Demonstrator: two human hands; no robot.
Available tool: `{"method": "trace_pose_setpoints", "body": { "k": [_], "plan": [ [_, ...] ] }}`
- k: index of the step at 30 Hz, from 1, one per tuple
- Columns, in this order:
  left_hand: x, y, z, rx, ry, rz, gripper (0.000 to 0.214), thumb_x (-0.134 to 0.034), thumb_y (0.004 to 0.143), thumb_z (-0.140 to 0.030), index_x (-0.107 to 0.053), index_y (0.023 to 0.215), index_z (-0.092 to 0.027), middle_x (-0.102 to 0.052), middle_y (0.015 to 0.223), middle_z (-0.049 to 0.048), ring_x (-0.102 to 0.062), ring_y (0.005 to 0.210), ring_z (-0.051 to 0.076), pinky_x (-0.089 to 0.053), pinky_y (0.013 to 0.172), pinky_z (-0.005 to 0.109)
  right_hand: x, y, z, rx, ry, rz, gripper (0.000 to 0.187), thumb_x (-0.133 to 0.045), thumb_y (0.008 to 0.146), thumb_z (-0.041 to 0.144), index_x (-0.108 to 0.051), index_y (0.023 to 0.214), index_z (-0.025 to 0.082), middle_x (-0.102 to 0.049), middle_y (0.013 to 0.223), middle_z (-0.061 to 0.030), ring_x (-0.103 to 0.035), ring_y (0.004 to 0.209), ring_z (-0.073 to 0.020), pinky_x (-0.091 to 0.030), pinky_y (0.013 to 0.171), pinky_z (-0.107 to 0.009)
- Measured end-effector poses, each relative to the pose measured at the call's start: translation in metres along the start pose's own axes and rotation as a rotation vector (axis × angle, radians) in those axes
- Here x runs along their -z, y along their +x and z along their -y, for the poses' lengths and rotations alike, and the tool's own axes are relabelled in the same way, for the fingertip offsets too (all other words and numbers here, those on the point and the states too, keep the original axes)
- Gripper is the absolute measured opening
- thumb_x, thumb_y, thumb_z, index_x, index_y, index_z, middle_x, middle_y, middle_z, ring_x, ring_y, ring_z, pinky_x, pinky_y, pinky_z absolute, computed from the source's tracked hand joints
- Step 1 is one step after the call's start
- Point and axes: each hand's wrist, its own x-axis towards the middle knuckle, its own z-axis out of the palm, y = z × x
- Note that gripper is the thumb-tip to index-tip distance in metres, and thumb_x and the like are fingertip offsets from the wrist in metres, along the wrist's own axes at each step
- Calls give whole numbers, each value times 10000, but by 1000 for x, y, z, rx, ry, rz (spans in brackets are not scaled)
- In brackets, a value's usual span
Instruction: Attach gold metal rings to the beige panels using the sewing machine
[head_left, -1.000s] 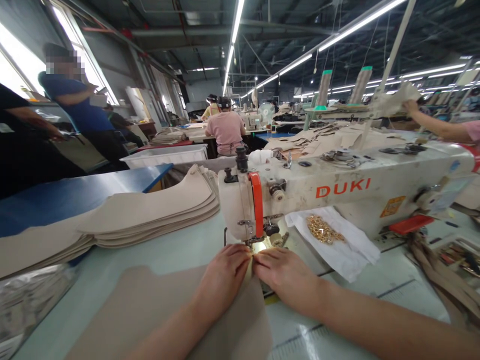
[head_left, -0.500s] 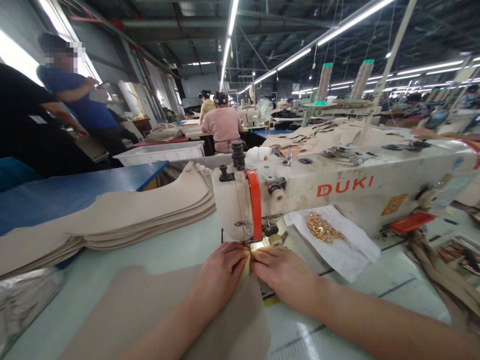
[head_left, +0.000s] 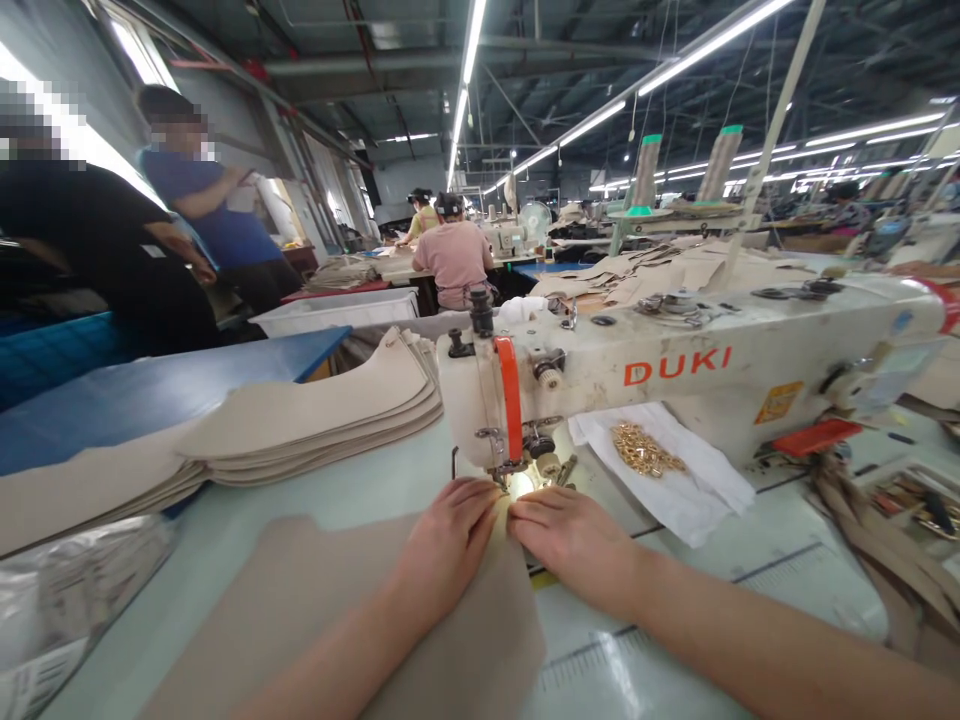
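We find both hands at the needle end of the sewing machine (head_left: pixel 679 350), set close together with a narrow gap between their fingertips. The left hand (head_left: pixel 448 532) is palm down with arched knuckles; its wrist bends lightly and its left forearm (head_left: pixel 337 650) runs up from the lower edge of the view, slanting to the right. We record its fingers as pressed together and pinching the top of a beige panel (head_left: pixel 300 600).

The right hand (head_left: pixel 574 530) comes in from the opposite side, its right forearm (head_left: pixel 750 635) stretched long and low from the lower right corner. Its back faces up, its fingers lie bunched side by side, and their tips close on the same panel near its right edge; the underside of this grip is hidden from us.

The panel lies flat on the pale green desk (head_left: pixel 367 490), mostly to the left of and beneath the left forearm, with its upper end at the lit needle area. To the left we note a stack of beige pieces (head_left: pixel 322 405), and nearer the lower left corner a clear plastic bag (head_left: pixel 82 580). Right of the needle, a white sheet (head_left: pixel 712 490) bears a heap of gold-coloured metal parts (head_left: pixel 645 450), just below the machine's arm.
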Motion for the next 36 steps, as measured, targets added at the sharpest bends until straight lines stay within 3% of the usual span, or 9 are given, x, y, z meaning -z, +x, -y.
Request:
{"method": "trace_pose_setpoints", "body": {
  "k": [7, 19, 36],
  "plan": [
    [3, -4, -5, 0, 100, 105, 303, -388, 918, -206, -649, 1056, -136, -689, 1095, 104, -619, 1044, 205, -509, 949, 383, 4, 0, 0, 61, -1, 39, 64, -547, 889, 183, -585, 923, 146, -621, 957, -30, -546, 949, -165, -412, 884, -290],
    [5, -2, 1, -45, 88, 83, 294, -403, 902, -221, -662, 1031, -168, -700, 1063, 86, -641, 1009, 209, -529, 921, 372, -1, 3, -4, 108, -54, -8, 69, -540, 893, 206, -573, 866, 153, -604, 884, -18, -535, 890, -164, -414, 828, -289],
    [4, 2, 4, -22, 90, 77, 293, -419, 890, -231, -668, 1036, -176, -703, 1062, 87, -643, 1004, 218, -535, 904, 374, -1, 4, -6, 81, 18, 15, 73, -527, 890, 177, -589, 892, 139, -626, 939, -36, -543, 947, -161, -411, 902, -269]
  ]
}}
